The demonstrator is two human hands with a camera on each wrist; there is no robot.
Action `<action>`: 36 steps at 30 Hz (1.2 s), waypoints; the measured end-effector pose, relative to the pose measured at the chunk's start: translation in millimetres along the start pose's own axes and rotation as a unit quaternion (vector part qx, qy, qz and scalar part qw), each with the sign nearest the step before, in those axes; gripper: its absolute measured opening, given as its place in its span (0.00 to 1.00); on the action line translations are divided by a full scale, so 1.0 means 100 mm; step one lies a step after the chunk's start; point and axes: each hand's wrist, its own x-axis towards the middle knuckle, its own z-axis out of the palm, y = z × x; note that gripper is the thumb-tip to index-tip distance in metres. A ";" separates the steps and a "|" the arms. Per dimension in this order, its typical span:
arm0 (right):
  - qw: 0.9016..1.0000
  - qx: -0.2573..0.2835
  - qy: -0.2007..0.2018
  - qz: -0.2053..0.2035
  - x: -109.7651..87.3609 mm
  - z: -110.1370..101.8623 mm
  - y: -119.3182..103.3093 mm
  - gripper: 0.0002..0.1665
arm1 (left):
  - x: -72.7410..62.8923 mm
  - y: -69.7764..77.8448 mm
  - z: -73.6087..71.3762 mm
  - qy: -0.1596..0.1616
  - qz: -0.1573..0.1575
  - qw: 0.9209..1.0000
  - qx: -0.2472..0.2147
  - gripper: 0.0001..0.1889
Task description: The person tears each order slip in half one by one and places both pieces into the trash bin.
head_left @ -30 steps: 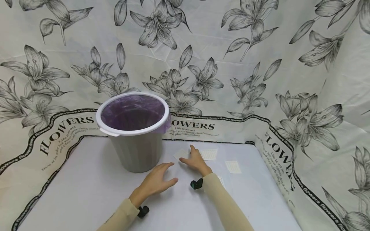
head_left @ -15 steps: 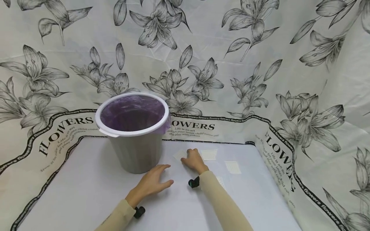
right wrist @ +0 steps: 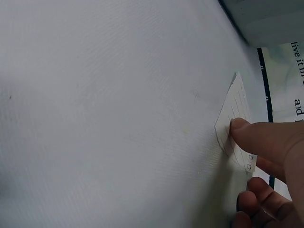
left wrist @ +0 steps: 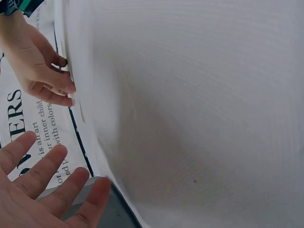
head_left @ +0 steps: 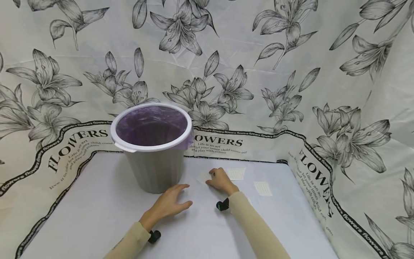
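Observation:
In the head view my right hand (head_left: 222,181) is at a small piece of lined white paper (head_left: 203,177) on the white table. The right wrist view shows the thumb on the face of this lined paper (right wrist: 235,107) and a finger behind its edge, so the hand pinches it. My left hand (head_left: 169,202) holds nothing. Its fingers are spread a little above the table, in front of the bin, and they also show in the left wrist view (left wrist: 52,190).
A grey bin (head_left: 156,169) with a white rim and purple liner stands left of the paper. Two more lined paper pieces, one behind (head_left: 236,174) and one further right (head_left: 263,189), lie beyond my right hand. Flower-printed cloth (head_left: 220,144) borders the table.
The right hand's fingers, spread over the paper a second ago, have drawn in and now pinch it. My left hand has drifted slightly left and stays spread.

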 end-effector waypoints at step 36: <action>0.993 0.058 -0.058 -0.083 -0.30 0.05 -0.08 0.02 | 0.16 0.11 0.20 0.002 0.010 0.995 -0.104 0.30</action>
